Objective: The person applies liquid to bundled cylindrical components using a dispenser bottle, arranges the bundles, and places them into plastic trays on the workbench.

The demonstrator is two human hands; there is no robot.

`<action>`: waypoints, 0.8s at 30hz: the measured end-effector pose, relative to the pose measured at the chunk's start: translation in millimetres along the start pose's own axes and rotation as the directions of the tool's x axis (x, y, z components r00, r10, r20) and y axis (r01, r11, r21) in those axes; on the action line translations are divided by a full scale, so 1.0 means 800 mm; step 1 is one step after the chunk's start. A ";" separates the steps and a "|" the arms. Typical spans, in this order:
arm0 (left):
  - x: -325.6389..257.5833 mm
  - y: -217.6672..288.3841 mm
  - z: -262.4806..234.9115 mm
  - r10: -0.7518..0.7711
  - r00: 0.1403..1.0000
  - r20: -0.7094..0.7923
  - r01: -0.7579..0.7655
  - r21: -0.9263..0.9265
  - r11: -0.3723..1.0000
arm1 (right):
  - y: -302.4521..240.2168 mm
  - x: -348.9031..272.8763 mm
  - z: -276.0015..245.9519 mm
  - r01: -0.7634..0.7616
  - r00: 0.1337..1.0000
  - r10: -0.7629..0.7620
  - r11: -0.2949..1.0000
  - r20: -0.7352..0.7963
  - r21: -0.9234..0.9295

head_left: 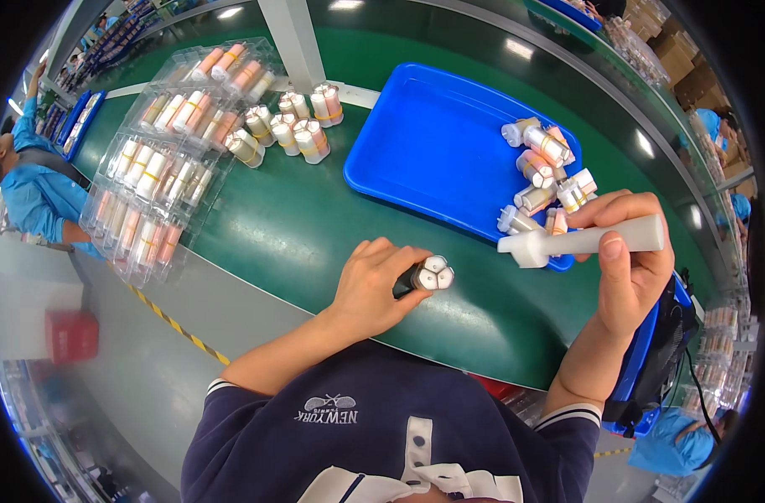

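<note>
My left hand is closed round a short cylindrical bundle, dark on its side, with three white ends facing up. It is held just above the green table, near the front edge. On the right, my right hand grips a white plastic tool with a round shaft and a wider, blocky head pointing left. That tool is over the near right corner of a blue tray. Several banded bundles of white, pink and gold tubes lie along the tray's right side.
Clear plastic trays filled with banded bundles are at the left of the table. Beside them stand several loose bundles. A metal post rises behind. A person in blue is at the far left. A black bag is at the right.
</note>
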State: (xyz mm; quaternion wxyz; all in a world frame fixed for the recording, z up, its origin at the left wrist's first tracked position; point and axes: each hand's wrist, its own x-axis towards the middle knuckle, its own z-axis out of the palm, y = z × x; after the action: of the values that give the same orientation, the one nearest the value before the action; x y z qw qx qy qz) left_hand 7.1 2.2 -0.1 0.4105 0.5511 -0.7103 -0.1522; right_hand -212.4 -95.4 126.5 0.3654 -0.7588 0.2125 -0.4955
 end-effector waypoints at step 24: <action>0.010 0.003 0.007 -0.018 0.994 -0.105 -0.005 -0.216 0.976 | 0.025 -0.014 0.038 -0.051 0.985 0.055 0.998 0.166 -0.027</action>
State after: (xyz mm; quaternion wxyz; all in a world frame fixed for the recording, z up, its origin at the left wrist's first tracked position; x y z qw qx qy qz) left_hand 0.6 -6.0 1.2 0.5047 0.5128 -0.6650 -0.2005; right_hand -188.8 -90.4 97.1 0.3862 -0.7958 0.2069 -0.4181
